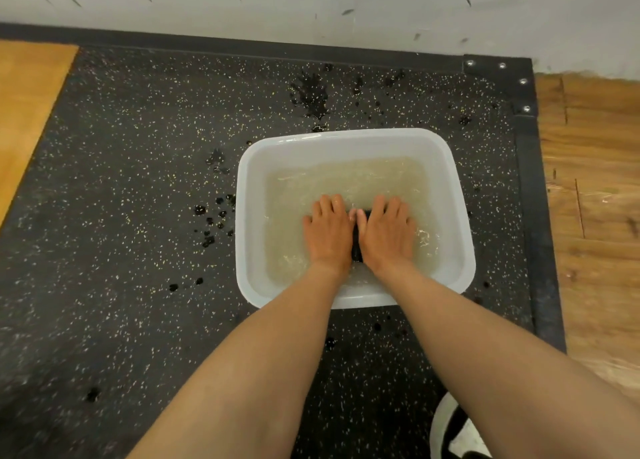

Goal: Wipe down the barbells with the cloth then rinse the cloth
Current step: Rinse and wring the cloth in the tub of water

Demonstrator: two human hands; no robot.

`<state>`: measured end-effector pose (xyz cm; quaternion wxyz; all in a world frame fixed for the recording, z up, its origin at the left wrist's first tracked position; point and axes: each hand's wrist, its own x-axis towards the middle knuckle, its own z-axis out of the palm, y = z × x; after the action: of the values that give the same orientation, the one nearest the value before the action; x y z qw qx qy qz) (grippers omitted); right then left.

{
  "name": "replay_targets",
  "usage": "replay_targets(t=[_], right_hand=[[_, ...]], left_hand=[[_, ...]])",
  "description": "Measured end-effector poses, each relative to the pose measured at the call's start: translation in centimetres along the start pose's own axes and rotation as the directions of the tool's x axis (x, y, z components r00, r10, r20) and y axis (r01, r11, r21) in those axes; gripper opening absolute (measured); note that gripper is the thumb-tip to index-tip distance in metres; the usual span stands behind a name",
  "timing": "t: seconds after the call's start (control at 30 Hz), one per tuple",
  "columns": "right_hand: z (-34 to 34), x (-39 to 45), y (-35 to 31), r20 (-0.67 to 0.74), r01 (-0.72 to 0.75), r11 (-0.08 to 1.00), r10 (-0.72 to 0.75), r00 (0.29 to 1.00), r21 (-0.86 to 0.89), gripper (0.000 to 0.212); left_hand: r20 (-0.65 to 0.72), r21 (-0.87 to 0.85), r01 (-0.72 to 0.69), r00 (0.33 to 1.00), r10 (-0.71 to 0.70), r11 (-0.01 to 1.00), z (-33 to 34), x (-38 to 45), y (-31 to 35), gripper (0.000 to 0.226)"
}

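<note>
A white plastic basin (249, 188) holds murky, yellowish water and stands on black speckled rubber flooring. Both my hands are down in the water, side by side. My left hand (329, 233) and my right hand (386, 233) press on a dark cloth (356, 247), of which only a narrow black strip shows between them. The rest of the cloth is hidden under my palms. No barbell is in view.
Dark wet splashes (311, 95) dot the rubber floor beyond and to the left of the basin. A white wall runs along the top. Wooden flooring (595, 181) lies to the right past a black metal frame edge (530, 181). A white and black object (453, 427) shows at the bottom right.
</note>
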<state>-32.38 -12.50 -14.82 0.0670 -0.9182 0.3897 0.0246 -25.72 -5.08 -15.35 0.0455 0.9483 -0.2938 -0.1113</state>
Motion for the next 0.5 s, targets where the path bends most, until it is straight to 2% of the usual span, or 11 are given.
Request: replay_targets(t=[0.07,0.17,0.27,0.33,0.4,0.43,0.5], right_hand=[[0.3,0.3,0.6,0.001,-0.036,0.994,0.036,0.999,-0.1,0.053],[0.5,0.4,0.4,0.004,-0.134,0.987,0.135,0.991,-0.092,0.056],[0.3,0.5,-0.8,-0.01,-0.203,0.972,0.206,0.978,0.121,0.047],[-0.6,0.9,-1.7,-0.025,-0.249,0.896,0.278,0.96,0.369,0.04],[-2.2,1.8,-3.0,0.095,-0.3,0.687,0.32,0.943,0.662,0.036],[-3.0,2.3,-3.9,0.186,-0.349,0.527,0.338,0.923,0.775,0.037],[-4.7,3.0,-5.8,0.381,-0.469,0.182,0.371,0.847,0.865,0.041]], left_hand=[[-0.032,0.034,-0.021,0.999,0.022,0.999,0.4,0.2,0.0,0.044],[-0.012,0.066,-0.044,0.999,0.045,0.997,0.3,0.8,0.1,0.048],[-0.017,-0.031,-0.037,0.999,0.037,0.999,-0.6,1.1,-0.3,0.041],[-0.09,-0.22,0.006,0.996,-0.027,0.975,-1.3,1.5,-0.8,0.034],[-0.081,-0.543,0.106,0.981,-0.178,0.833,-2.2,2.3,-1.5,0.028],[-0.04,-0.651,0.133,0.977,-0.21,0.747,-2.4,2.8,-1.8,0.028],[0.101,-0.783,0.227,0.965,-0.241,0.58,-2.8,4.0,-2.5,0.03]])
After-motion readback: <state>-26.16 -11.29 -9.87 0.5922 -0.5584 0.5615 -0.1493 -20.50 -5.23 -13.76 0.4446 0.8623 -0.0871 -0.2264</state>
